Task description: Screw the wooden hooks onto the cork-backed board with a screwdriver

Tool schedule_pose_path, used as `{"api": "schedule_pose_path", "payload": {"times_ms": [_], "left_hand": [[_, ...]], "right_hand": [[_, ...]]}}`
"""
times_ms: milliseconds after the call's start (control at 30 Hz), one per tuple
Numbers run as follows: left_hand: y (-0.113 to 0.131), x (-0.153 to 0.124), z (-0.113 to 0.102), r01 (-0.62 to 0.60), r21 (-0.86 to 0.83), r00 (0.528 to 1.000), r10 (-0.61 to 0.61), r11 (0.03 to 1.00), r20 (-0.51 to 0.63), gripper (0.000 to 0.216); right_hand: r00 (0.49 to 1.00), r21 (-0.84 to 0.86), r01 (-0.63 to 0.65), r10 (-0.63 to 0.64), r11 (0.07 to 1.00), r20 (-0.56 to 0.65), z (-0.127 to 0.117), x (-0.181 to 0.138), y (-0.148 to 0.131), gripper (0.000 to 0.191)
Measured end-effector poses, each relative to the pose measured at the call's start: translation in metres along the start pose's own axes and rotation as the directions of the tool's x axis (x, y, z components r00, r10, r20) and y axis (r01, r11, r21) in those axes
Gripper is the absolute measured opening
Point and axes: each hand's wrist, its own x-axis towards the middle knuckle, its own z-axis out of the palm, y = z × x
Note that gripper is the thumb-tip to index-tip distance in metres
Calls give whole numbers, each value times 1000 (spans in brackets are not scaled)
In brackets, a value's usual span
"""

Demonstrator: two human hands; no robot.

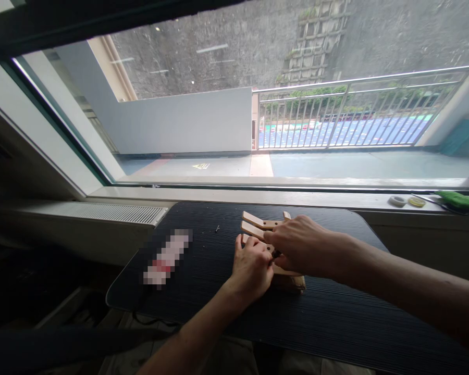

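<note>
Several light wooden pieces with drilled holes (253, 229) are set in a row on the black table, joined or lying together; I cannot tell which. Beneath the near end is a rough brown wooden block (293, 284). My left hand (254, 265) is closed, its fingers wrapped over one of the nearer pieces. Over the right side of the pieces, my right hand (305, 245) is closed with its fingers curled downward. Something small and dark (275, 254) shows between the two hands, too hidden to name. A small dark pin or screw (217, 228) lies farther left.
The black table (203, 297) has rounded corners and stands against a window sill (234, 195). A blurred-out pinkish object (168, 260) lies at the table's left. Two tape rolls (416, 201) and a green cloth (459, 200) rest on the sill at right. A vent grille (113, 212) is at left.
</note>
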Motion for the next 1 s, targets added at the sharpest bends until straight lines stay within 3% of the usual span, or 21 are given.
{"api": "schedule_pose_path", "payload": {"times_ms": [133, 267, 500, 667, 867, 1000], "left_hand": [[-1, 0, 2, 9, 28, 1000, -8, 1000, -21, 10], [1, 0, 2, 17, 21, 1000, -16, 1000, -15, 12], [3, 1, -1, 26, 8, 1000, -26, 1000, 8, 12], [2, 0, -1, 20, -5, 1000, -20, 1000, 7, 11], [0, 0, 2, 21, 9, 1000, -21, 1000, -22, 12], [2, 1, 1, 41, 7, 999, -41, 999, 0, 14]], "right_hand": [[999, 26, 4, -5, 1000, 46, -11, -4, -2, 21], [997, 45, -5, 1, 999, 80, -6, 2, -3, 18], [1000, 34, -8, 8, 999, -16, 10, 9, 3, 13], [999, 3, -4, 4, 1000, -40, 6, 3, 4, 15], [999, 14, 19, -19, 1000, 29, -10, -3, -3, 19], [999, 33, -8, 6, 999, 49, -6, 4, -3, 21]]}}
